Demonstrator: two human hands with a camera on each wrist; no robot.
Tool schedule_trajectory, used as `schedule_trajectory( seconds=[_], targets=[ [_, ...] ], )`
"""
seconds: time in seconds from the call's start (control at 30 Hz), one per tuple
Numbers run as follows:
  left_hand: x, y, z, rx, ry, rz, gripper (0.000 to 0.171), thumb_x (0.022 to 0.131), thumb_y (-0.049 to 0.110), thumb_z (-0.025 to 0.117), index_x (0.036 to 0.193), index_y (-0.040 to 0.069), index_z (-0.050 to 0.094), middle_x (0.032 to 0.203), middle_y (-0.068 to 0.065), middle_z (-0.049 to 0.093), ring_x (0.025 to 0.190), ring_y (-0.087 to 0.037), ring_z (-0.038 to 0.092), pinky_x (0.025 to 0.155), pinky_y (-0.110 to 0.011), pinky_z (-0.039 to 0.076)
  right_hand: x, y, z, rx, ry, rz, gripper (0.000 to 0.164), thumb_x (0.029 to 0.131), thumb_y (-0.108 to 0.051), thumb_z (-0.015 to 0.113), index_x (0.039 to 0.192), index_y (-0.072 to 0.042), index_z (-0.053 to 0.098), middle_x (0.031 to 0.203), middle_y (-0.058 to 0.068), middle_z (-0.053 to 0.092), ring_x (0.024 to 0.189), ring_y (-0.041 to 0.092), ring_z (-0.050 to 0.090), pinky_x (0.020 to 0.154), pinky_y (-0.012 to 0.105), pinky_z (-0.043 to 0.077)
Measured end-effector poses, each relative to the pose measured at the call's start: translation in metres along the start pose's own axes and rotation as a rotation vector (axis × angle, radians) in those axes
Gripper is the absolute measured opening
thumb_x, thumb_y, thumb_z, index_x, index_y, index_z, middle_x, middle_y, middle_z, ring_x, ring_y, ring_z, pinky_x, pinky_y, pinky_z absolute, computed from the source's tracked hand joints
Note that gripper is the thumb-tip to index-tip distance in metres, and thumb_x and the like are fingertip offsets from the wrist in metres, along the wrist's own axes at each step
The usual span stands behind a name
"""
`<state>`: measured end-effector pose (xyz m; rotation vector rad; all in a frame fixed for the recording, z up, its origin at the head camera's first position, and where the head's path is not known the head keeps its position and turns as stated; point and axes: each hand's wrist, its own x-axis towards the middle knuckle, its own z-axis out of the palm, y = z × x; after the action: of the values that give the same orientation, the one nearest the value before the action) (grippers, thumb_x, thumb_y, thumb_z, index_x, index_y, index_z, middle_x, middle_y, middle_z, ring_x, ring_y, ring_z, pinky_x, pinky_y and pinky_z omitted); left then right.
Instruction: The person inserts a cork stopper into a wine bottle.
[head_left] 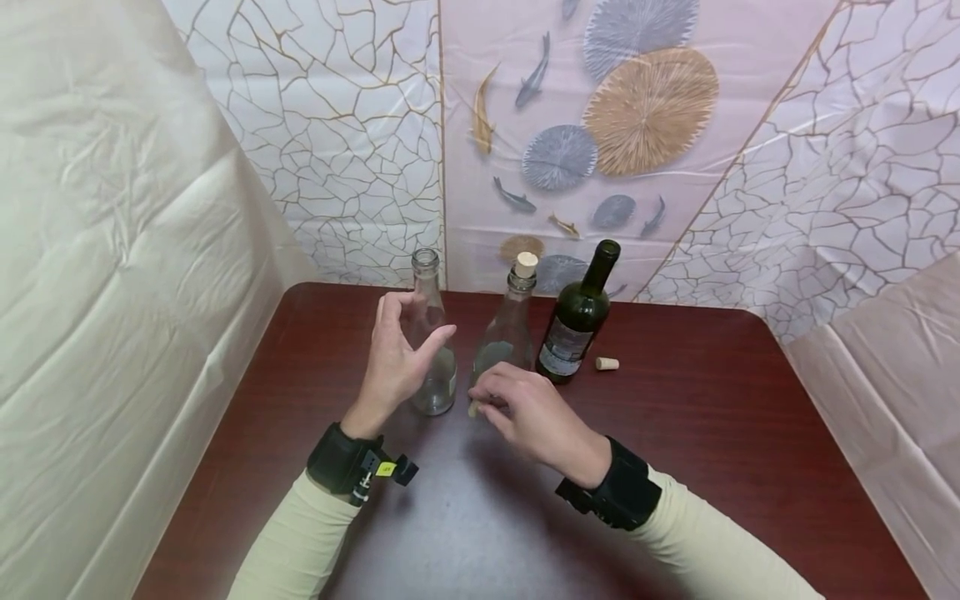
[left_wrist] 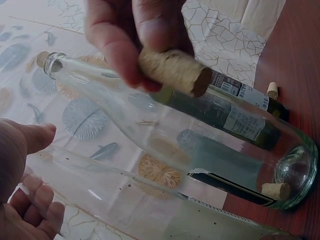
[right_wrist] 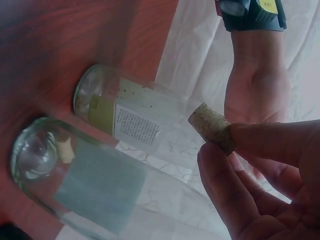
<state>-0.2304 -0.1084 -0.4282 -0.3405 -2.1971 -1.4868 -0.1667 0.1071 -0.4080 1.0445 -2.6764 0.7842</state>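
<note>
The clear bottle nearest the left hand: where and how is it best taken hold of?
I would grip its narrow neck, coming from the left with the left hand. This bottle stands upright and is slimmest there, so fingers could probably wrap it; the corked bottle stands close on its right.

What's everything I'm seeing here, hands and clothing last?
Table: one, red-brown, under the bottles
Clear bottles: two, colourless, side by side
Green bottle: one, dark green, right of those
Corks: four, tan; in the middle bottle's mouth, pinched, right of the green bottle, at the middle bottle's base (inside or outside unclear)
Hangings: count unclear, white, pink, cream, around the table
Left hand: one, by the left bottle
Right hand: one, pinching a cork
Wristbands: two, black, on the wrists
Sleeves: two, cream, on forearms
</note>
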Motion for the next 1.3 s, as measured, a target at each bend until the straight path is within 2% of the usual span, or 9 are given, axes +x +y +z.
schedule_trajectory(
  seconds=[0.17,0.43,0.67,1.07,1.3],
  targets=[
    [0.001,-0.001,0.001,-0.008,0.004,-0.002,0.052,0.088,0.021,0.085,0.124,0.003,0.052,0.119,-0.016,0.052,0.108,-0.029,0.049,0.090,-0.035,0.038,0.011,-0.003,-0.003,-0.042,-0.020,-0.030,0.012,0.094,-0.009,0.077,0.105,-0.013,0.075,0.104,-0.001,0.070,0.092,0.011,0.068,0.082,0.028,0.058],
    [0.000,0.000,0.001,-0.012,0.006,0.006,0.051,0.088,0.021,0.085,0.123,0.004,0.052,0.121,-0.016,0.052,0.109,-0.028,0.050,0.089,-0.036,0.040,0.033,-0.008,-0.014,-0.074,-0.003,-0.070,0.013,0.093,-0.007,0.078,0.105,-0.011,0.076,0.103,-0.001,0.071,0.094,0.013,0.070,0.081,0.031,0.059],
    [-0.001,-0.001,0.001,-0.015,0.000,0.010,0.051,0.089,0.021,0.085,0.124,0.003,0.051,0.122,-0.017,0.051,0.110,-0.030,0.049,0.091,-0.039,0.041,0.044,-0.014,-0.024,-0.108,0.000,-0.130,0.013,0.093,-0.005,0.077,0.104,-0.010,0.075,0.103,0.000,0.070,0.095,0.014,0.070,0.083,0.031,0.060],
    [-0.001,0.000,0.000,-0.028,-0.004,-0.015,0.050,0.089,0.019,0.084,0.124,0.003,0.052,0.124,-0.017,0.052,0.110,-0.030,0.050,0.091,-0.036,0.040,0.054,-0.017,-0.045,-0.094,0.003,-0.106,0.020,0.093,-0.004,0.077,0.113,-0.005,0.076,0.113,0.006,0.071,0.098,0.016,0.073,0.085,0.032,0.061],
    [-0.001,0.000,0.000,-0.027,-0.005,-0.012,0.050,0.089,0.018,0.084,0.124,0.003,0.052,0.123,-0.018,0.051,0.110,-0.030,0.050,0.092,-0.037,0.040,0.061,-0.018,-0.052,-0.112,0.031,-0.130,0.016,0.094,-0.004,0.076,0.110,-0.005,0.076,0.110,0.005,0.072,0.098,0.017,0.072,0.085,0.033,0.060]
  ],
)
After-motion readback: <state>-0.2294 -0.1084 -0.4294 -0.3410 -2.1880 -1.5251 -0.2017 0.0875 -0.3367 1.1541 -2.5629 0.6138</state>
